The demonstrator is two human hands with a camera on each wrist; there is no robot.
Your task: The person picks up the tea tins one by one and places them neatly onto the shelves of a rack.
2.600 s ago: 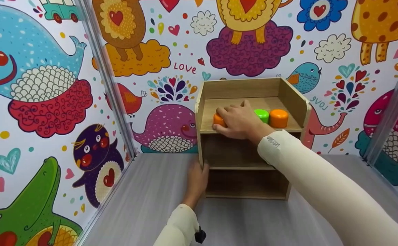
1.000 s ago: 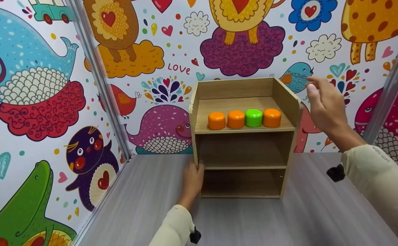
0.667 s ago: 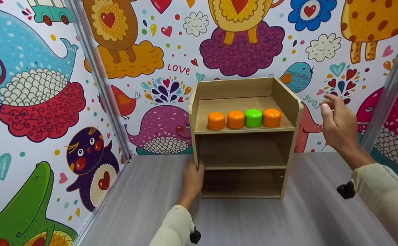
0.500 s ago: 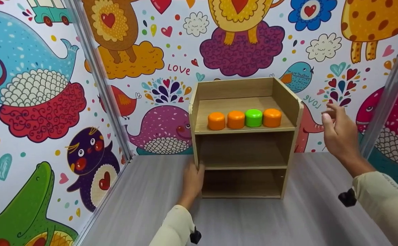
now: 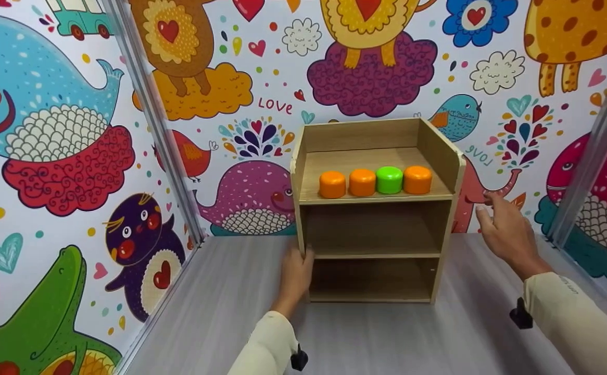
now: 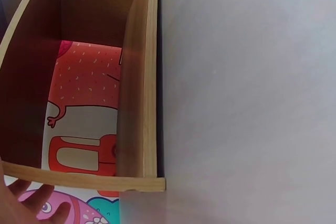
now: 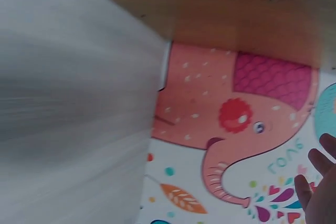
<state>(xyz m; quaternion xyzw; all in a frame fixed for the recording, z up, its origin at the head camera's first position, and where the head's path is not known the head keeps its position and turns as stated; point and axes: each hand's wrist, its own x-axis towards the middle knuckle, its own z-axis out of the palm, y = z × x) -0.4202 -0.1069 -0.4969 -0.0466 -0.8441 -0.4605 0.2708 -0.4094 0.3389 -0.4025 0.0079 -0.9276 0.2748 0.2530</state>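
Note:
A small wooden shelf unit (image 5: 376,253) with an open top tray stands upright on the grey surface. My left hand (image 5: 294,276) holds its left side panel, thumb at the front edge; in the left wrist view the fingers (image 6: 39,198) lie along the panel's outer face. On the top tier, three glossy orange round-topped cylinders (image 5: 362,182) and a green one (image 5: 389,179) stand in a row near the front edge. Right of the unit, my right hand (image 5: 509,234) hovers apart from it with relaxed fingers, holding nothing.
Beneath the unit lies a grey wood-grain tabletop (image 5: 220,312). Behind it rises a wall with cartoon animals (image 5: 262,192), and a second printed panel (image 5: 59,172) closes the left side. Metal posts (image 5: 152,120) mark the corners.
My right hand has left the leftmost orange cylinder, moved right of the unit, and now sits somewhat lower than half a second ago. The left hand has stayed on the side panel.

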